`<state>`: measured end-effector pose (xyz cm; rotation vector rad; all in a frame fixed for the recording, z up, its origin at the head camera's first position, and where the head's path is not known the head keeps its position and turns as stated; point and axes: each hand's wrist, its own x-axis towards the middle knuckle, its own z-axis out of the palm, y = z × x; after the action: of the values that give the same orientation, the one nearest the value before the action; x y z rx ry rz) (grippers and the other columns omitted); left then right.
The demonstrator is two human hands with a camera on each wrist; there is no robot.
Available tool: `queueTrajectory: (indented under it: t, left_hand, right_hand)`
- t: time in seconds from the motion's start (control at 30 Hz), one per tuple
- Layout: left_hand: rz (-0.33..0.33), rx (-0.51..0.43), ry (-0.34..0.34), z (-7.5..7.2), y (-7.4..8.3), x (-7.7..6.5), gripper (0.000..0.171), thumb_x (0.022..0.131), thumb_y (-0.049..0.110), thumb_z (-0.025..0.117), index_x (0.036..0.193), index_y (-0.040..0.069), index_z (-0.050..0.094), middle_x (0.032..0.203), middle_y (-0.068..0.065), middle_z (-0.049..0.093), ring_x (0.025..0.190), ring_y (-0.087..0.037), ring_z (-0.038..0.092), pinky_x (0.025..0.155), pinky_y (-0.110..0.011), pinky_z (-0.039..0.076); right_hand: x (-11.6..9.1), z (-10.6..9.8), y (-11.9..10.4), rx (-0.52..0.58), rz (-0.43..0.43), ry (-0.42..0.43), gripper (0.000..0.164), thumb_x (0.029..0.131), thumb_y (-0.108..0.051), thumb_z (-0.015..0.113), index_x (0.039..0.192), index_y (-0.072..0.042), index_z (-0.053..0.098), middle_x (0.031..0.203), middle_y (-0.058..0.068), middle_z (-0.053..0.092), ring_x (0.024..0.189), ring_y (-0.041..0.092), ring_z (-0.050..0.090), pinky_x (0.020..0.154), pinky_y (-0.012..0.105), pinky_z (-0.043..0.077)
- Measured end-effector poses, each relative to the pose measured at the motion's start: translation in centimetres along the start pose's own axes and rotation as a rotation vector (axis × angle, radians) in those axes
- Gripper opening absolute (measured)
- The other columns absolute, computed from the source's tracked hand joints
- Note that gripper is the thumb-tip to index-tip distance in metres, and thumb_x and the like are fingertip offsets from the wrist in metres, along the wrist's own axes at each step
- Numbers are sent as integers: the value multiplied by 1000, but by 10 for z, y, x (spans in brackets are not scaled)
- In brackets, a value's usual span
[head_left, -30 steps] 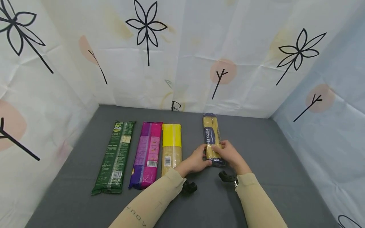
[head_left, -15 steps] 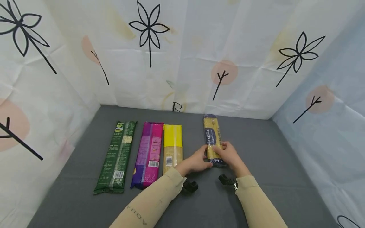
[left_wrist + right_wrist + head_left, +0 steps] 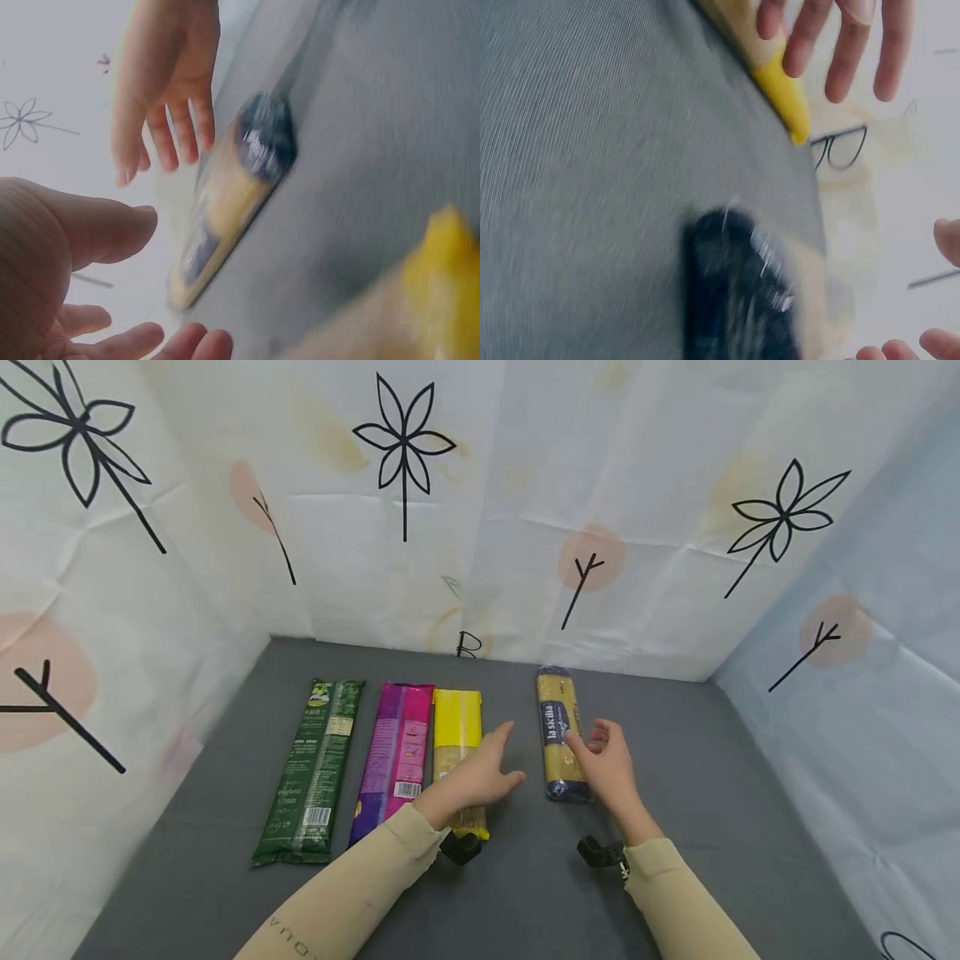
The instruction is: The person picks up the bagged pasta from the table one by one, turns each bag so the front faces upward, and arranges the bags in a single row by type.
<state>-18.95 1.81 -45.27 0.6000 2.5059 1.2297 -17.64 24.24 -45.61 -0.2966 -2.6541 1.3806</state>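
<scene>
A clear-wrapped pack of spaghetti (image 3: 556, 764) with a dark blue "la sicilia" label lies lengthwise on the grey tabletop. My right hand (image 3: 609, 768) is at its right side, thumb and fingers spread, gripping nothing. In the left wrist view the fingers of that hand hang apart from the pack (image 3: 229, 199). My left hand (image 3: 476, 774), fingers extended and holding nothing, hovers over a yellow-topped pasta pack (image 3: 457, 718) and partly hides it. Further left lie a purple and pink pack (image 3: 393, 747) and a green spaghetti pack (image 3: 311, 777).
White cloth walls (image 3: 517, 585) with printed flowers stand behind and on both sides of the grey tabletop (image 3: 712, 793). A black wrist camera (image 3: 598, 852) sits below the right hand, and another (image 3: 460, 848) below the left.
Both hands were on the "la sicilia" pack. They have let go: the left hand has moved left, over the yellow pack, and the right has drawn slightly away. The pack stays in place.
</scene>
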Motion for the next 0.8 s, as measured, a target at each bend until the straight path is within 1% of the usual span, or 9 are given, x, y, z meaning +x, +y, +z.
queueTrajectory:
  t: [0.03,0.1,0.17,0.33,0.37,0.47,0.6,0.7,0.8]
  left_hand:
    - [2,6,14,-6,-2,-2,83,91,24,69,155,11,17,154,-13,28,130,-29,45,104,-46,39]
    - [4,17,34,-17,-5,-6,83,91,25,68,155,13,17,155,-12,27,128,-29,47,102,-46,40]
    - [7,30,57,-26,-10,-9,82,92,26,68,155,13,18,154,-13,28,127,-29,47,102,-47,41]
    - [-28,29,104,-45,-23,-15,82,90,28,69,155,14,20,150,-14,33,124,-31,50,100,-49,42]
    - [-42,24,113,-48,-25,-15,82,90,28,70,154,15,21,150,-14,33,125,-31,48,100,-50,41]
    - [-70,14,132,-53,-32,-15,82,89,28,70,154,14,22,152,-16,30,133,-34,39,104,-53,36]
    - [-110,35,154,-58,-39,-16,83,89,29,71,154,14,22,154,-18,26,138,-36,30,106,-57,30]
    - [-124,50,167,-62,-44,-17,84,88,28,71,154,13,22,154,-20,26,137,-38,31,106,-58,30]
    - [-129,69,173,-64,-48,-17,84,88,27,71,154,11,22,153,-22,26,138,-39,29,107,-57,29]
  right_hand:
    - [-1,2,-3,5,-7,-9,81,89,-56,60,146,-6,31,136,20,43,120,34,47,93,52,43]
    - [-5,6,-9,8,-19,-30,83,88,-58,60,147,-8,31,136,19,44,119,33,48,93,51,44]
    - [-8,13,-17,1,-32,-49,84,87,-60,61,146,-8,31,134,18,45,118,32,50,92,51,45]
    - [-15,28,-33,-8,-56,-97,84,85,-58,65,145,-9,32,131,16,48,115,31,53,89,49,47]
    - [-16,30,-35,-14,-60,-104,84,85,-58,65,145,-10,33,131,16,48,114,31,53,88,49,48]
    - [-19,36,-39,-25,-77,-130,82,85,-57,65,145,-10,34,131,16,49,113,30,54,88,48,48]
    - [-22,44,-41,-31,-108,-157,80,86,-56,65,144,-10,35,131,17,50,110,29,55,87,48,49]
    - [-24,51,-41,-21,-113,-189,80,86,-56,65,144,-10,35,130,16,50,109,27,56,86,47,49]
    - [-26,59,-41,-17,-88,-233,81,85,-57,66,145,-11,35,128,14,52,107,26,56,84,45,50]
